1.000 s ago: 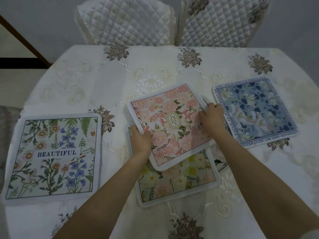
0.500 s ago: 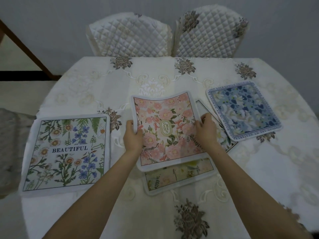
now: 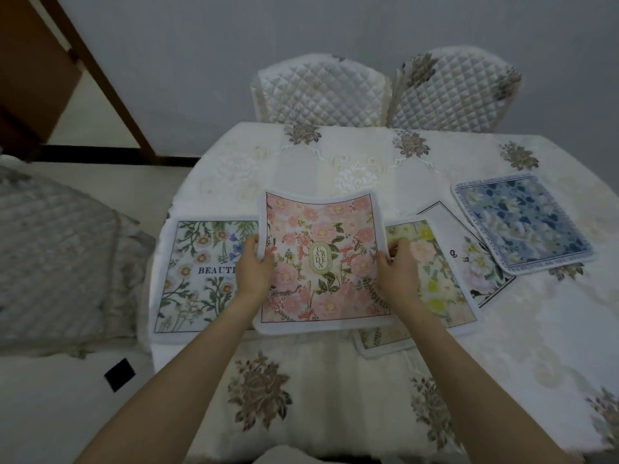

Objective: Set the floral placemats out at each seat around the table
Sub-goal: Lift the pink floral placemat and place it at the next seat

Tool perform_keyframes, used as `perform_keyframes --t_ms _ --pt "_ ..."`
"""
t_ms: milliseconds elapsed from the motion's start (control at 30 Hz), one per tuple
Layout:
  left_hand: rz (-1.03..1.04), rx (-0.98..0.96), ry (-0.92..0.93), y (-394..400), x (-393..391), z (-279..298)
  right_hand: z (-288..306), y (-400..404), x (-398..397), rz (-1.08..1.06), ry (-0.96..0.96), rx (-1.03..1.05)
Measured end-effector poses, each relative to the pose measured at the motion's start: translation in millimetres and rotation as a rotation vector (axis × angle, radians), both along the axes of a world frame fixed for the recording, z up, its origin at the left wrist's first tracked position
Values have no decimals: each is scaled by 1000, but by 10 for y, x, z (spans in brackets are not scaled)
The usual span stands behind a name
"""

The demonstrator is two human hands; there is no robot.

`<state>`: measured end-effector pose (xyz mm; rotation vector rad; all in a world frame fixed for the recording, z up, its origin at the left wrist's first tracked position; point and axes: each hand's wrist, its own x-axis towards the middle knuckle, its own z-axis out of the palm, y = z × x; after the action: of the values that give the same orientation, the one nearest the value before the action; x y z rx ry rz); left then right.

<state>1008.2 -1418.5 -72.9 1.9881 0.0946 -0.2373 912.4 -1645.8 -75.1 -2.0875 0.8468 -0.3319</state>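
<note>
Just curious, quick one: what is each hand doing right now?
Left hand: grips the left edge of the pink placemat.
Right hand: grips its right edge.

- the table (image 3: 335,413) has a cream tablecloth (image 3: 361,175) over it, lacy white motif near the middle, brownish flower prints (image 3: 259,391) scattered round the edges
- two chairs (image 3: 321,90) with quilted white covers sit side by side at the table's far edge, backs nearly touching
- another quilted chair (image 3: 57,262) sits just beside the table's left edge, looks greyer in the shade
- small black square (image 3: 120,375) on the pale floor, near the table's left front corner
- brown wooden frame (image 3: 110,78) slants behind the table to the far left, against a grey wall (image 3: 301,28)
</note>
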Motion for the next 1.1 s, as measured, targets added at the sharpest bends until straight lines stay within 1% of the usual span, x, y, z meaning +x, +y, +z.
perform_keyframes --t_ms 267,467,600,700,867,1100 --pt "28 13 -24 1012 324 -5 -94 997 369 68 1 20" --pt "19 28 8 1504 513 -134 -228 1476 598 84 22 61" --pt "20 72 26 1682 636 -255 -322 1624 706 98 46 48" --pt "32 110 40 1784 724 -356 -411 1703 786 95 75 79" --pt "58 154 81 1853 789 -529 -547 1685 824 64 134 69" --pt "81 403 112 1909 790 -735 -646 1632 804 135 294 -99"
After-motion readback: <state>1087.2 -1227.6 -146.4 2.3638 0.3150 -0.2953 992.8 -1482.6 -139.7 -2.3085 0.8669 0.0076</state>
